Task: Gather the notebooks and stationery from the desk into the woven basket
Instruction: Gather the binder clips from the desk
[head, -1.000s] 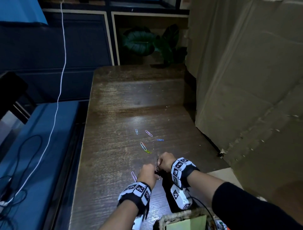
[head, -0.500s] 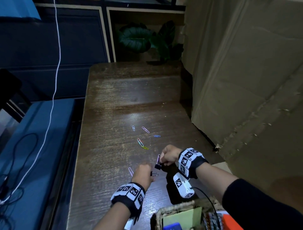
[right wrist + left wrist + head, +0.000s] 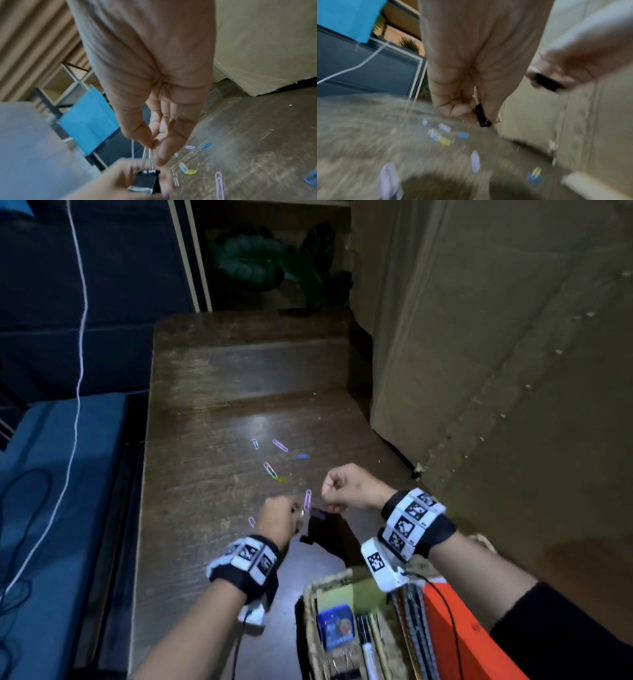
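My right hand (image 3: 327, 501) (image 3: 152, 144) hangs over the wooden desk (image 3: 212, 508) and pinches the wire handles of a black binder clip (image 3: 317, 513) (image 3: 147, 180). Just left of it, my left hand (image 3: 294, 513) (image 3: 481, 117) is curled round a second small black binder clip (image 3: 481, 116). Several coloured paper clips (image 3: 270, 470) (image 3: 220, 182) lie scattered on the desk beyond and between the hands. The woven basket (image 3: 325, 580) stands at the near edge under my right wrist, with an orange notebook (image 3: 455, 628), pens (image 3: 366, 642) and a blue box (image 3: 335, 625) in it.
A large cardboard sheet (image 3: 496, 354) walls off the desk's right side. Left of the desk is a blue surface (image 3: 51, 508) with a white cable (image 3: 73, 405) and black cables. A dark plant (image 3: 274, 265) stands in a shelf behind the desk.
The hands were together at the desk; they have drawn apart, each with a binder clip, the right one lifting up and to the right. More of the basket has come into view.
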Tool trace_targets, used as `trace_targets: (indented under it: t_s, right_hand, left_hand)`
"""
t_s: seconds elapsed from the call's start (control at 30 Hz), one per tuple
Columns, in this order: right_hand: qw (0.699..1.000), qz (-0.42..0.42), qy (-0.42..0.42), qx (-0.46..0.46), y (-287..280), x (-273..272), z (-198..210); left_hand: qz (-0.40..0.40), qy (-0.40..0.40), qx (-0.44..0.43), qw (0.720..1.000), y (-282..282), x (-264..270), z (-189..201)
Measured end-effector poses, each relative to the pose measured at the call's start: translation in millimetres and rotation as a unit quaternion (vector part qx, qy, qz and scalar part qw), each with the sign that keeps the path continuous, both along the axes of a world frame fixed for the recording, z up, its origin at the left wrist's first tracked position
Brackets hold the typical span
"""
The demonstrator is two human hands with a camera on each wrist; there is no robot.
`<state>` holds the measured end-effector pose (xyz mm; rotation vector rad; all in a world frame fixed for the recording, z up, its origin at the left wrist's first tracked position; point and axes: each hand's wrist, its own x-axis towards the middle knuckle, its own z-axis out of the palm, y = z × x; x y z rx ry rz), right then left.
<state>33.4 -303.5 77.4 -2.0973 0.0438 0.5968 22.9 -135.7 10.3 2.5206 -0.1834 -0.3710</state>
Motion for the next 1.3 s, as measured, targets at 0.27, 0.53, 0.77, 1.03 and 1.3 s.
trace_targets:
  t_s: [0.27,0.53,0.77,1.03,1.3]
  right_hand:
    - [0.983,0.145,0.108,-0.023,-11,-100,19]
    - [0.950,0.196,0.110,-0.218,-7,-166,-17]
    - [0.929,0.202,0.079,-0.298,3,-200,-48]
    - [0.943,0.144,0.064,-0.292,4,-201,-45]
    - [0.941,0.129,0.096,-0.299,5,-198,-44]
  left_hand:
    - [-0.021,-0.038,-0.072,0.996,-6,-69,74]
    - [-0.175,0.015,-0.002,0.984,-33,-147,82]
    - [-0.231,0.080,0.084,0.966,-48,-189,53]
    - [-0.251,0.058,0.238,0.936,-61,-205,28]
    - [-0.237,0.078,0.316,0.915,-73,-200,18]
